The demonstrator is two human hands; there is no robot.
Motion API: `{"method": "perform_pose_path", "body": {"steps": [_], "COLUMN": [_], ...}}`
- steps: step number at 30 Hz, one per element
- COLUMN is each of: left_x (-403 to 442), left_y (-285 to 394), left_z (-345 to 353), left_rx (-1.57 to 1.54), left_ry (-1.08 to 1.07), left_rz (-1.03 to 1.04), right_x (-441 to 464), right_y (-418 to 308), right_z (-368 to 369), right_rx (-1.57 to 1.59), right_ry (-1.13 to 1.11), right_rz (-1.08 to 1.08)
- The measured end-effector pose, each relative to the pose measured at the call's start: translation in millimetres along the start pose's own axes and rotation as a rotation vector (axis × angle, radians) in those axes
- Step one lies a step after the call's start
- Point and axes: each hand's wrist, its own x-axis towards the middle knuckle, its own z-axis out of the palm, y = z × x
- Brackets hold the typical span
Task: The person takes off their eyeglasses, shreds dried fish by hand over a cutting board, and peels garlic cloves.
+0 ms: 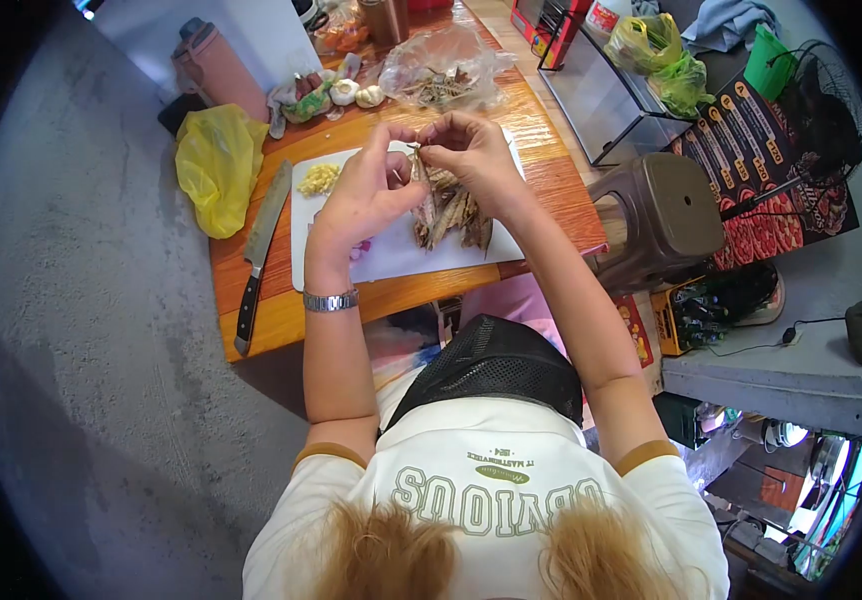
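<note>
Above a white cutting board (pixel 381 262), both my hands are close together with fingertips pinched on a small dried fish (pixel 424 205). My left hand (pixel 376 190), below a metal wristwatch (pixel 331 300), curls its thumb and fingers at the fish's upper end. My right hand (pixel 476 160) pinches that same end from the other side. Several more dried fish (pixel 461 222) lie in a pile under my right hand. Chopped garlic (pixel 319 179) sits at the board's upper left. Chopped pinkish onion (pixel 359 248) is partly hidden by my left wrist.
A large knife (pixel 263 250) lies left of the board beside a yellow plastic bag (pixel 219 170). Behind are garlic bulbs (pixel 356 94), a clear bag with dried fish (pixel 446 80) and a pink tumbler (pixel 219 70). A brown stool (pixel 666 210) stands right of the table.
</note>
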Motion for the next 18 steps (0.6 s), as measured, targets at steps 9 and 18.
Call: {"method": "perform_pose_path", "body": {"steps": [9, 18], "left_x": [-3, -5], "left_y": [-8, -1], "left_z": [-5, -4], "left_rx": [0.030, -0.031], "left_ry": [-0.057, -0.021], "left_rz": [-0.021, -0.016], "right_x": [-5, -10], "right_y": [3, -3], "right_z": [-9, 0], "right_rx": [-0.129, 0.079], "right_ry": [0.034, -0.013], "right_rz": [-0.016, 0.074]}}
